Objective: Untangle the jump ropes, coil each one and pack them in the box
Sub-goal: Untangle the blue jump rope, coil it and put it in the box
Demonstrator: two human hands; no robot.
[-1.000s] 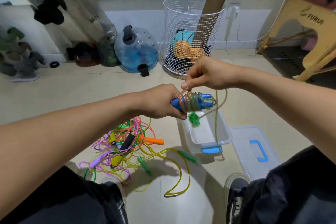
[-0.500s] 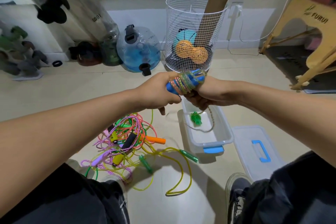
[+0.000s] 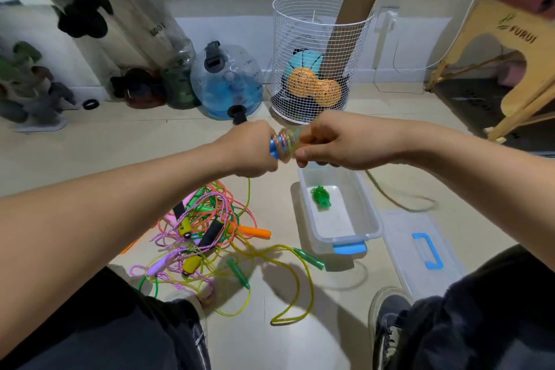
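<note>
My left hand (image 3: 252,150) grips the blue handles of a jump rope (image 3: 282,146), whose speckled cord is wound in tight coils around them. My right hand (image 3: 327,143) grips the other end of the bundle and the cord; its loose tail (image 3: 399,201) trails down to the floor right of the box. The clear plastic box (image 3: 365,204) stands open on the floor below my hands, with a green coiled rope (image 3: 321,197) inside. A tangle of pink, yellow, green and orange jump ropes (image 3: 204,234) lies on the floor to the left.
The box lid (image 3: 420,252) with a blue handle lies right of the box. A white wire basket (image 3: 318,60) with balls, a blue water jug (image 3: 226,81) and a wooden stool (image 3: 516,51) stand along the back. My knees and a shoe (image 3: 387,324) frame the bottom.
My hands rose from over the box and came together, the right hand wrapping the cord round the handles. The hanging tail has swung from over the box to the floor on the right.
</note>
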